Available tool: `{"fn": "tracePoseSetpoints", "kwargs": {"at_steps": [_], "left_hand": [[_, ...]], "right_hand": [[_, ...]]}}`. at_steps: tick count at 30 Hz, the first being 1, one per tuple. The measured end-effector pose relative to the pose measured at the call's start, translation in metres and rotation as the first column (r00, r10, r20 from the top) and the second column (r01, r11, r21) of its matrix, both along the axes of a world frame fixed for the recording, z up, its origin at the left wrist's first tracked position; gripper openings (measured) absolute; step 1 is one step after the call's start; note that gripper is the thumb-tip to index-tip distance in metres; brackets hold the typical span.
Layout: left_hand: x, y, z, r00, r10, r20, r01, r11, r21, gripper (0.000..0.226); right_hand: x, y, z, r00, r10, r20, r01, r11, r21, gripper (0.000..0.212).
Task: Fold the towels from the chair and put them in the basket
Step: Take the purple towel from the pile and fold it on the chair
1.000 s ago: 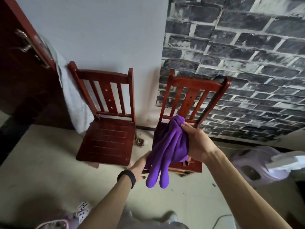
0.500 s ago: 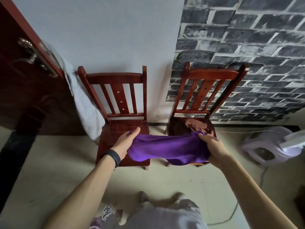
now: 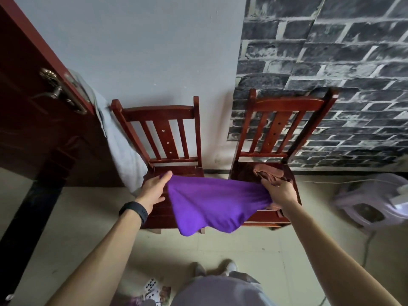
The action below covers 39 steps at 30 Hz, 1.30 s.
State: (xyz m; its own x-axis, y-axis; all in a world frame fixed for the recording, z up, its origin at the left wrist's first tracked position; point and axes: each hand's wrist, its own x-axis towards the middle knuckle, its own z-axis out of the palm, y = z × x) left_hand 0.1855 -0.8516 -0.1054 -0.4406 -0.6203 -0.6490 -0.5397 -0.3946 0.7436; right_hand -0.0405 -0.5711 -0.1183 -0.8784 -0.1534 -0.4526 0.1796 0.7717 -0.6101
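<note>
The purple towel (image 3: 212, 204) hangs stretched over the front edges of the left chair (image 3: 159, 120) and right chair (image 3: 284, 111). The left hand (image 3: 154, 191) pinches one corner, and the right hand's (image 3: 281, 192) fingers (image 3: 270, 184) clutch the other. If the left pinch is loose, the towel could slump to the floor (image 3: 66, 228).

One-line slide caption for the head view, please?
The left hand and right hand hold a purple towel spread before the left chair and the right chair, whose seat bears a brown towel.

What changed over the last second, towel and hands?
The purple towel, bunched and hanging from the right hand, is now stretched sideways: the left hand took its other end and pulled left. Right hand kept its grip; brown towel unmoved on the right chair.
</note>
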Motion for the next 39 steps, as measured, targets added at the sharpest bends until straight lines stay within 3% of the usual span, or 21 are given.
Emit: {"fn": "tracePoseSetpoints", "kwargs": {"at_steps": [3, 7, 11, 14, 16, 19, 21, 24, 27, 31, 34, 39], "left_hand": [[-0.006, -0.001, 0.011, 0.999, 0.000, -0.042, 0.001, 1.000, 0.012, 0.025], [-0.007, -0.010, 0.020, 0.996, 0.017, -0.090, -0.028, 0.992, -0.127, 0.020], [-0.001, -0.013, 0.026, 0.991, 0.075, -0.106, -0.104, 0.951, -0.292, 0.029], [0.000, -0.005, 0.027, 0.991, 0.078, -0.105, -0.108, 0.938, -0.329, 0.029], [0.003, -0.004, 0.027, 0.982, 0.128, -0.136, -0.165, 0.936, -0.311, 0.025], [0.005, -0.008, 0.032, 0.959, 0.219, -0.182, -0.266, 0.916, -0.299, 0.024], [0.005, -0.011, 0.036, 0.933, 0.281, -0.226, -0.332, 0.912, -0.239, 0.021], [0.006, -0.016, 0.041, 0.923, 0.280, -0.264, -0.332, 0.926, -0.179, 0.009], [0.007, -0.018, 0.042, 0.915, 0.304, -0.266, -0.350, 0.926, -0.144, 0.010], [0.015, -0.020, 0.040, 0.853, 0.444, -0.274, -0.476, 0.877, -0.061, 0.009], [0.023, -0.021, 0.039, 0.836, 0.465, -0.290, -0.504, 0.860, -0.074, 0.029], [0.044, -0.021, 0.035, 0.874, 0.406, -0.267, -0.474, 0.834, -0.282, 0.011]], "right_hand": [[-0.006, -0.004, 0.003, 0.999, -0.038, 0.009, 0.039, 0.987, -0.158, 0.026], [-0.018, -0.004, 0.004, 0.999, 0.022, -0.035, -0.022, 1.000, 0.001, 0.042], [-0.034, 0.000, -0.010, 0.995, -0.081, 0.062, 0.078, 0.996, 0.045, 0.050], [-0.037, -0.009, -0.020, 0.916, -0.249, 0.314, 0.323, 0.923, -0.211, 0.039], [-0.036, -0.016, -0.020, 0.892, -0.169, 0.420, 0.338, 0.865, -0.370, 0.028], [-0.037, -0.023, -0.012, 0.972, -0.014, 0.234, 0.124, 0.878, -0.463, 0.043], [-0.039, -0.030, -0.001, 0.998, 0.042, 0.046, -0.019, 0.906, -0.422, 0.041], [-0.044, -0.045, 0.013, 0.979, 0.138, -0.149, -0.178, 0.937, -0.302, 0.030], [-0.046, -0.054, 0.016, 0.929, 0.251, -0.274, -0.304, 0.937, -0.173, 0.022], [-0.045, -0.063, 0.014, 0.908, 0.279, -0.314, -0.313, 0.947, -0.065, 0.020], [-0.041, -0.074, 0.013, 0.921, 0.257, -0.292, -0.306, 0.942, -0.135, 0.023], [-0.026, -0.088, 0.020, 0.919, 0.243, -0.310, -0.328, 0.909, -0.258, 0.028]]}}
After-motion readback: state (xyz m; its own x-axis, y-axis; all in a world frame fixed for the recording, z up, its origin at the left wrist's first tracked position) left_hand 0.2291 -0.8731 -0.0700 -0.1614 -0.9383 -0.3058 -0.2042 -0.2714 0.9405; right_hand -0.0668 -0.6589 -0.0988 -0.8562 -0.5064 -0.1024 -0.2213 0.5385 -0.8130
